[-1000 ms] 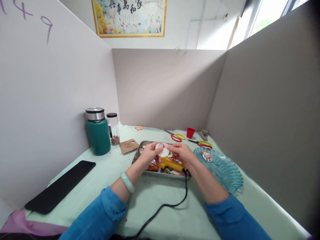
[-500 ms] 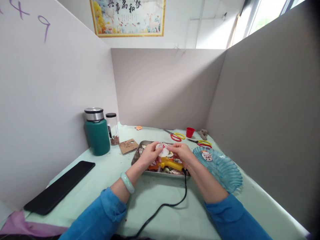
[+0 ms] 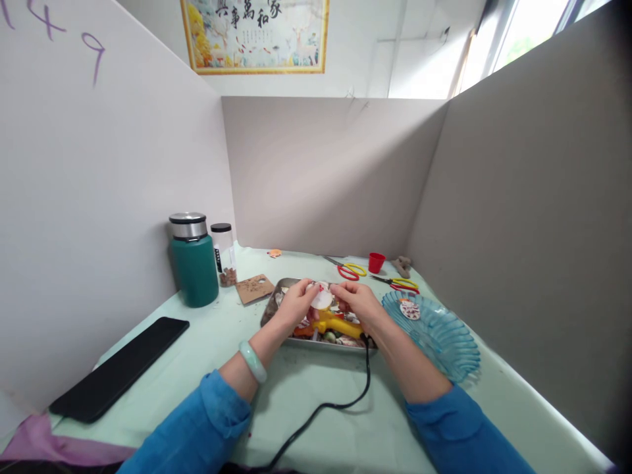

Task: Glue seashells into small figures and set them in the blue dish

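Observation:
My left hand (image 3: pixel 299 304) pinches a round white disc (image 3: pixel 324 301) with small red bits on its upper part. Close by the disc's upper right edge, the fingers of my right hand (image 3: pixel 359 303) are pressed together; anything between them is too small to make out. Both hands are over a metal tray (image 3: pixel 326 345) of shells and small pieces. A yellow glue gun (image 3: pixel 340 324) lies across the tray beneath the disc, its black cord (image 3: pixel 340 404) running toward me.
On the right is a blue glass plate (image 3: pixel 444 339) bearing a patterned disc (image 3: pixel 409 309). Scissors (image 3: pixel 351 270), more scissors (image 3: pixel 401 284) and a red cup (image 3: pixel 376 263) lie behind. Leftward are a green flask (image 3: pixel 195 270), a jar (image 3: pixel 224 257), brown card (image 3: pixel 254 289) and a black slab (image 3: pixel 121 368).
The white disc has tilted slightly between my hands, and my right fingertips have shifted a little at its upper edge. The view has moved slightly.

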